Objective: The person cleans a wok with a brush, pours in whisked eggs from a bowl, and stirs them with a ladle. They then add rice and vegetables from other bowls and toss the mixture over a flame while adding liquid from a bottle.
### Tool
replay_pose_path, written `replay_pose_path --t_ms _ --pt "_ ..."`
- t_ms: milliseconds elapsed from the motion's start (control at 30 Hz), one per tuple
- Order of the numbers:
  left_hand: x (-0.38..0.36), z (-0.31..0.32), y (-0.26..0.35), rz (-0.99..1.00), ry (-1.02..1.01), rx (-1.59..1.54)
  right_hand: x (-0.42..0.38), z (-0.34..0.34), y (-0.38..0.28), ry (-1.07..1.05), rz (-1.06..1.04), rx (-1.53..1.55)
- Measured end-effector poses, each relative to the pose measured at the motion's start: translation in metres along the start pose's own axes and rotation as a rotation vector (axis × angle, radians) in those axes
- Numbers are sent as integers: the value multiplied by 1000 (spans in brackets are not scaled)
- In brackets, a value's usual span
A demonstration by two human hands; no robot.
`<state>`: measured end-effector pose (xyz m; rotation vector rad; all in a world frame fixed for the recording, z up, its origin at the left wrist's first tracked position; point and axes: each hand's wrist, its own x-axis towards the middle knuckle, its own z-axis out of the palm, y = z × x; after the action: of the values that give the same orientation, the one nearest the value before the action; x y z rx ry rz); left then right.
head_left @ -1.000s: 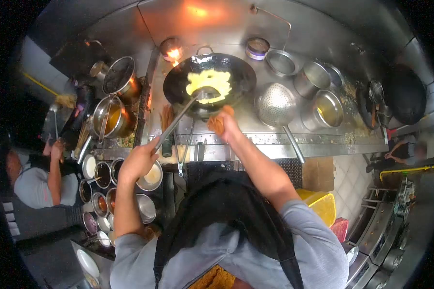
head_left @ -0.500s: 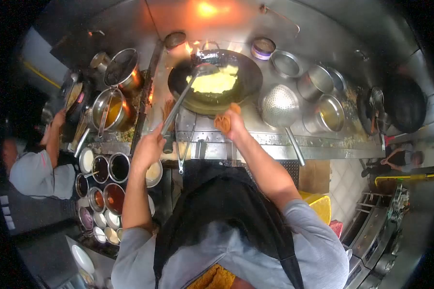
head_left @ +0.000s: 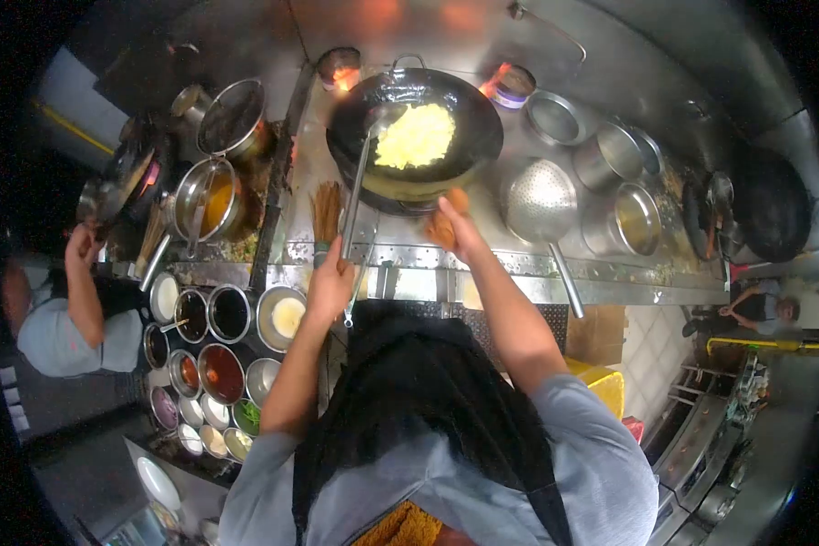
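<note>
A black wok sits over the burner, with a fluffy yellow mass that looks like scrambled egg in its middle. My left hand is closed around the long handle of a metal ladle. The ladle's bowl rests inside the wok at the left edge of the egg. At the wok's near right rim, my right hand is closed on a folded orange-brown cloth. Whether a wok handle lies under the cloth is hidden. A bamboo brush stands just left of the ladle handle.
A perforated strainer and metal pots stand right of the wok. Left are an oil pot with a strainer and several sauce bowls. Flames show behind the wok. A co-worker works at far left.
My left hand has moved right, and the ladle's bowl has shifted to the egg's left edge. The egg looks more gathered. Flames behind the wok have shrunk. The co-worker's arm has moved.
</note>
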<state>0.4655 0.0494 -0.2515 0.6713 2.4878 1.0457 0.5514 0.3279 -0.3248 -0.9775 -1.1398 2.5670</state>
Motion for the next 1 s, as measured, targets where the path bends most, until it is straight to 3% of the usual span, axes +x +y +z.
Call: replay_pose_path --t_ms 33,100,200,267,400,467,500,533,600,733,767,800,833,900,967,1000 --pt "-9 -1 0 12 37 -47 -11 -12 0 17 -115 -164" --pt "-18 0 -8 31 79 -11 -10 -73 37 226 -120 -374" --pt "-21 3 -16 43 125 12 -50 -109 67 188 -275 -555" --pt "-17 2 -12 -111 -16 82 -33 -164 109 120 -273 -988" --pt "-40 24 26 -74 128 -34 -58 -144 91 150 -314 -1100" --pt "-52 46 29 47 161 -22 -67 -141 88 337 -328 -1338" --pt "-59 53 49 -89 142 -235 -90 -126 61 247 -368 -1203" --pt "-65 62 66 -231 108 -437 -87 -134 66 293 -363 -1162" --pt "-68 88 82 -178 187 -588 -85 -152 84 353 -478 -1140" --pt "-50 108 101 -33 136 -627 -108 -165 80 550 -489 -1076" --pt "-42 111 106 26 167 -571 -111 -180 79 428 -379 -982" --pt "-48 108 141 -84 174 -570 -124 -199 82 330 -279 -871" --pt "-55 111 173 -110 235 -494 -145 -213 85 407 -302 -813" --pt "-35 114 169 59 110 -701 -226 -225 79 671 -397 -738" --pt "-43 114 201 154 89 -681 -287 -243 126 999 -422 -567" --pt "-12 113 178 201 20 -710 -318 -242 160 1175 -434 -457"
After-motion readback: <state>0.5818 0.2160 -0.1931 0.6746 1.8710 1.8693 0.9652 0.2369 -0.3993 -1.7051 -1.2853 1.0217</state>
